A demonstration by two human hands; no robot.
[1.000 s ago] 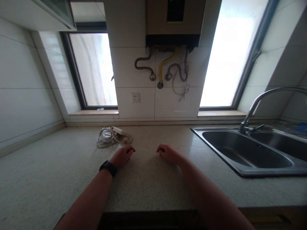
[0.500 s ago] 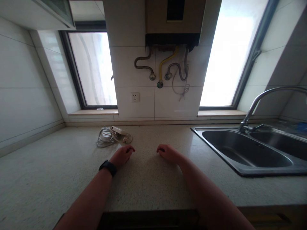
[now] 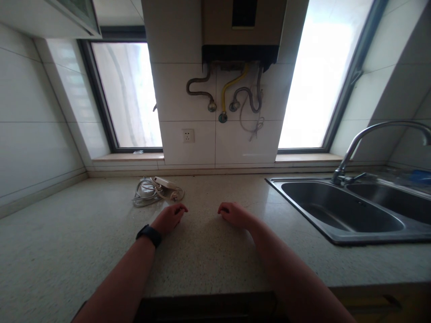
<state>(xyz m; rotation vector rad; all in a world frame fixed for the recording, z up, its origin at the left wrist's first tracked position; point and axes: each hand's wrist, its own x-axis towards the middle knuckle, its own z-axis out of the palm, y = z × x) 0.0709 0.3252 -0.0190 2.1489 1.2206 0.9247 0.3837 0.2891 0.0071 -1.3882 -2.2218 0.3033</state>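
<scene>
The left hand [image 3: 167,220] and the right hand [image 3: 236,216] are resting, as it seems, on the counter [image 3: 202,260], apart from each other. The left, with a dark watch [image 3: 148,234] on its wrist, is holding nothing that I am seeing: its fingers are lying loosely bent, not clenched. The right is also showing bent, loose fingers, with nothing visible between them. I am judging that the hands are only taking support there. Just beyond the left hand, a little to its left, the strip [image 3: 164,183] is lying with its cord [image 3: 143,200] and plug [image 3: 174,196] on the counter. The cord is forming loose loops, probably for saving space, and all this is sitting well apart from the sink [image 3: 357,237], maybe for staying dry. The strip's long axis is running mostly sideways, slanting from back left to front right; which way the plug's pins are pointing, I cannot tell. At the sink's back edge, the tap [image 3: 347,154] is rising and bending to the right. Farther, on the wall [image 3: 188,103], a socket [image 3: 188,136] is facing forward, and the heater [image 3: 218,27] is hanging above its hoses [image 3: 224,96]
</scene>
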